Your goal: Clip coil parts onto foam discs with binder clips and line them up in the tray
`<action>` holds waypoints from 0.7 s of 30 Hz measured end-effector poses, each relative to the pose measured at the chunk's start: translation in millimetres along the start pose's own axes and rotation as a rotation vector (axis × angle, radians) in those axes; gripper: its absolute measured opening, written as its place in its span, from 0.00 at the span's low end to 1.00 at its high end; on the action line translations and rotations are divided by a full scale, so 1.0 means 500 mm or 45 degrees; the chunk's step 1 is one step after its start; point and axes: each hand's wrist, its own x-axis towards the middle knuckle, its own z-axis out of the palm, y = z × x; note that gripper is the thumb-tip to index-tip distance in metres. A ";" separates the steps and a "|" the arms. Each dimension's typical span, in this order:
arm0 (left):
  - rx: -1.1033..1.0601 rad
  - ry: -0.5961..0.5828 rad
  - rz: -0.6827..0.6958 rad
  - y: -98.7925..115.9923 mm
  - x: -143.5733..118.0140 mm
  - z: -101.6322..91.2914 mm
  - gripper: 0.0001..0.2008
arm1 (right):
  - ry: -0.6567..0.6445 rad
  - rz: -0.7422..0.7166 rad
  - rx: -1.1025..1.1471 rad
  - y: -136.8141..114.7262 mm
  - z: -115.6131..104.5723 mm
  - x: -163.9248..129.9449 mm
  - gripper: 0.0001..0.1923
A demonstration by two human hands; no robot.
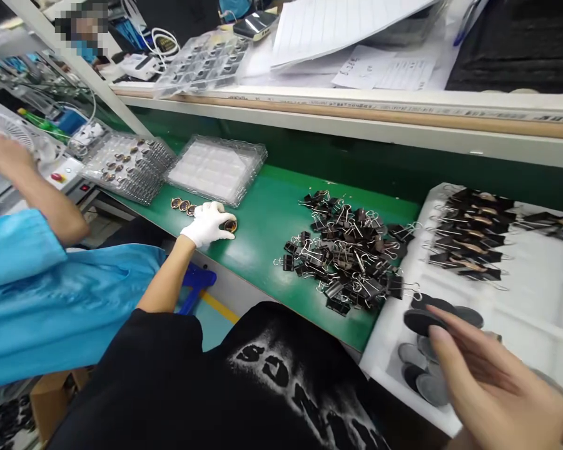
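My left hand [205, 225], in a white glove, is closed with fingers and thumb around a round, gold-rimmed dark part [230, 225] just at the green bench top. Beside its wrist, a short row of similar gold-rimmed parts [182, 205] lies near the bench edge. My bare right hand [492, 381] pinches a thin black disc [425, 322] between thumb and fingers above a white tray [385, 350]. Under that hand, several grey and black discs [413, 355] lie in the tray, partly hidden.
Black binder clips [347, 250] form a heap mid-bench. Clipped pieces [478, 234] line the tray's far side. Clear plastic trays [216, 165] and a taller stack [126, 165] stand at back left. A shelf [356, 119] overhangs the bench. A co-worker's blue sleeve [19, 250] is at left.
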 end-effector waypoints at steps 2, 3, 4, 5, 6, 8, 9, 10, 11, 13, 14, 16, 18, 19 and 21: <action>-0.014 0.026 0.024 0.010 0.005 0.001 0.29 | -0.021 0.101 0.127 -0.030 0.053 0.000 0.16; -0.030 0.070 0.046 0.020 0.004 -0.001 0.29 | -0.057 0.141 0.223 -0.035 0.078 0.003 0.16; -0.064 0.137 0.090 0.036 0.002 -0.005 0.29 | -0.109 0.167 0.333 -0.037 0.102 0.008 0.16; -0.121 0.220 0.157 0.058 -0.002 -0.012 0.29 | -0.159 0.189 0.442 -0.036 0.125 0.014 0.15; -0.199 0.308 0.243 0.085 -0.008 -0.020 0.28 | -0.218 0.204 0.539 -0.036 0.145 0.020 0.16; -0.377 0.441 0.440 0.155 -0.023 -0.041 0.26 | -0.305 0.211 0.680 -0.041 0.178 0.030 0.16; -0.446 0.467 0.524 0.195 -0.032 -0.053 0.25 | -0.306 0.190 0.712 -0.048 0.190 0.034 0.16; -0.488 0.473 0.595 0.236 -0.040 -0.065 0.24 | -0.283 0.157 0.715 -0.056 0.198 0.037 0.15; -0.516 0.454 0.683 0.276 -0.049 -0.078 0.24 | -0.254 0.115 0.692 -0.065 0.204 0.038 0.14; -0.570 0.434 0.833 0.347 -0.061 -0.098 0.23 | -0.188 0.011 0.586 -0.080 0.207 0.036 0.13; -0.591 0.434 0.884 0.375 -0.064 -0.106 0.23 | -0.153 -0.058 0.509 -0.083 0.204 0.034 0.12; -0.631 0.454 0.941 0.416 -0.066 -0.115 0.21 | -0.080 -0.280 0.325 -0.081 0.193 0.030 0.10; -0.660 0.461 0.983 0.439 -0.063 -0.119 0.21 | -0.030 -0.598 0.131 -0.068 0.176 0.029 0.12; -0.667 0.453 1.010 0.446 -0.062 -0.119 0.20 | -0.041 -0.751 0.043 -0.059 0.167 0.030 0.15; -0.657 0.437 1.058 0.454 -0.059 -0.119 0.19 | -0.118 -0.953 -0.100 -0.041 0.149 0.033 0.19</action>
